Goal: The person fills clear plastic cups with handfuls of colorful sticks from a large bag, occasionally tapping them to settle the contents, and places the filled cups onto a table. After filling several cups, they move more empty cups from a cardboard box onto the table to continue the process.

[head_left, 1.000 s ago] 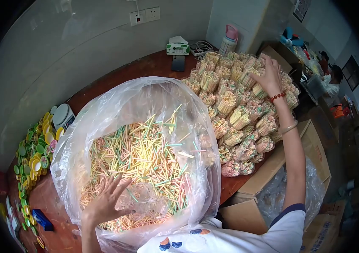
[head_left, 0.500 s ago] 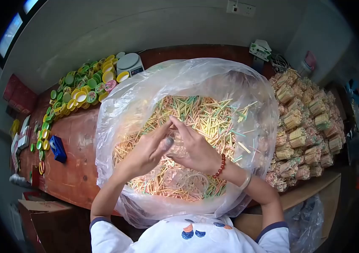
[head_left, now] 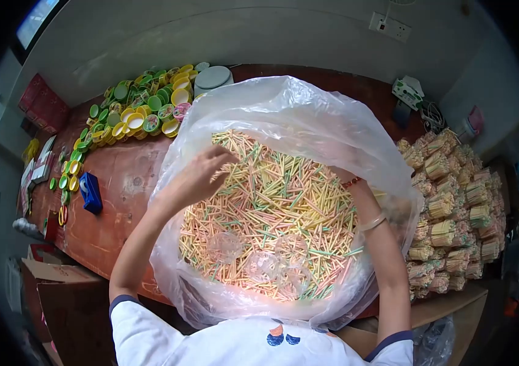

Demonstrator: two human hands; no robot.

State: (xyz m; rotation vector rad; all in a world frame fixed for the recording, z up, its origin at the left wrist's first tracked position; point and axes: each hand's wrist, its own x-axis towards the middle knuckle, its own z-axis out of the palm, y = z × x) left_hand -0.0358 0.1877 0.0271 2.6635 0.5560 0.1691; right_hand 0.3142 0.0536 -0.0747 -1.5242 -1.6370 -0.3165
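Note:
A large clear plastic bag (head_left: 284, 97) lies open, filled with thin pastel sticks (head_left: 271, 201) in pink, yellow and green. My left hand (head_left: 204, 174) hovers over the sticks by the bag's left side. Its fingers are bent and apart from the thumb, and I see nothing in them. My right hand (head_left: 340, 160) is at the bag's right side, mostly covered by the cloudy film, so its fingers are hidden. Several clear round plastic pieces (head_left: 263, 266) rest on the sticks at the near side.
Bundles of sticks (head_left: 445, 207) are piled at the right. Green and yellow lids (head_left: 134, 121) heap at the back left, beside a round-topped scale (head_left: 213, 78). A blue tape dispenser (head_left: 91, 193) stands on the reddish table (head_left: 119, 226). A cardboard box (head_left: 70, 299) sits below left.
My hands were together over the sticks around a clear piece. They have separated, left hand leftward, right hand rightward under the film. The bag's far rim now leans further over the right side.

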